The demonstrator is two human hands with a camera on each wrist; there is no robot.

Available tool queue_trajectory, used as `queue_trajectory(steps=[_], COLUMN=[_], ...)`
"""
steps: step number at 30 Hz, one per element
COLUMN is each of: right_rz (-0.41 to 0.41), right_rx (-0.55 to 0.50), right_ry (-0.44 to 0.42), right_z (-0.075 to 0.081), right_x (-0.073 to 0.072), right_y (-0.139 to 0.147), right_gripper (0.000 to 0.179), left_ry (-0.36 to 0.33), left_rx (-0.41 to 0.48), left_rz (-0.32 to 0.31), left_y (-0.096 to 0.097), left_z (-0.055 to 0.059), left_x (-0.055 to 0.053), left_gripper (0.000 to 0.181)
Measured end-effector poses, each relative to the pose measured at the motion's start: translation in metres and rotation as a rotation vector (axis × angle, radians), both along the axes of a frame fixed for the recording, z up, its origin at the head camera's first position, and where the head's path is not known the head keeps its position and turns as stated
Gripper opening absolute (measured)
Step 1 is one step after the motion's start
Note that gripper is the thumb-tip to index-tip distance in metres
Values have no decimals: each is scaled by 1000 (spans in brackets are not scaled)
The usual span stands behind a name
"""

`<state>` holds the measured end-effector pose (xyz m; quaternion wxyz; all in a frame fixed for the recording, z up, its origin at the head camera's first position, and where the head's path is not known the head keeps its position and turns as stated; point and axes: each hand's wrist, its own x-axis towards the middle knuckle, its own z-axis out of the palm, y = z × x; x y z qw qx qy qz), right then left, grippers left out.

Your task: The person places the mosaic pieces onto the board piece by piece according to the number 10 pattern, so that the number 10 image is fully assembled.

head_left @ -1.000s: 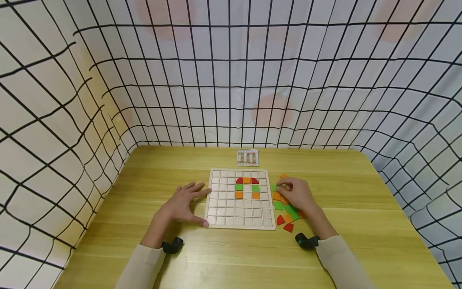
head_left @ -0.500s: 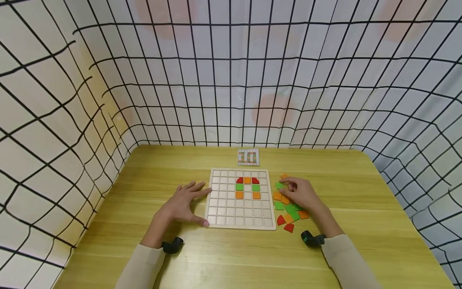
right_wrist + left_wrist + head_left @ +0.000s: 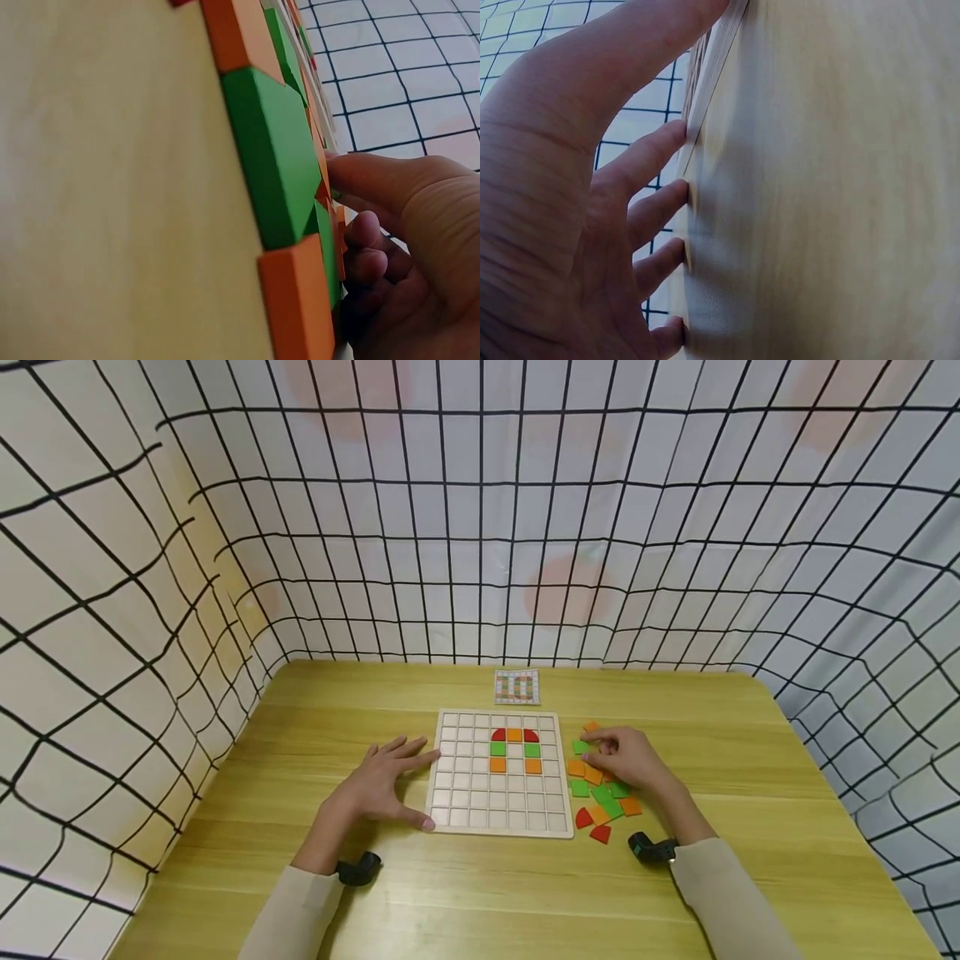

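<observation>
A pale wooden grid board (image 3: 468, 781) lies mid-table, with red, orange and green tiles set in an arch shape on it. Along its left edge, my left hand (image 3: 378, 783) rests with fingers spread, index finger and thumb touching the rim. My right hand (image 3: 626, 758) is at the right of the board, thumb and index finger pinching a green square tile (image 3: 581, 747). Below that hand lies a loose pile of tiles, including a green one (image 3: 580, 787) and a red quarter-round (image 3: 584, 817). In the right wrist view, a thick green tile (image 3: 274, 161) stands out in the foreground.
A small printed card (image 3: 517, 687) with a coloured grid pattern lies behind the board. An orange tile (image 3: 592, 726) sits beyond the right hand. White sheeting with black grid lines (image 3: 480, 527) surrounds the wooden table (image 3: 480, 902) at back and sides.
My right hand has shifted slightly to the right with the green square tile, uncovering more of the pile, then stays nearly still. The left hand and the tiles on the board keep their places.
</observation>
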<state>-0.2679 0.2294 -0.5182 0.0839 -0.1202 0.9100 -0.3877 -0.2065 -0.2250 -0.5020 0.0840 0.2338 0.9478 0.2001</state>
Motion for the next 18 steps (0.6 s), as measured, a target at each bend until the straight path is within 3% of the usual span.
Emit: queue_trajectory(steps=[7, 18], right_rz=[11, -47], right_rx=[-8, -86], right_ry=[22, 13], right_z=[-4, -7], right_x=[1, 8], right_y=[1, 0], right_gripper=[38, 34], left_ry=[5, 9], left_rx=[6, 12], left_rz=[-8, -14], left_y=[-1, -1], left_z=[-1, 0], left_x=[0, 0], left_gripper=[113, 112])
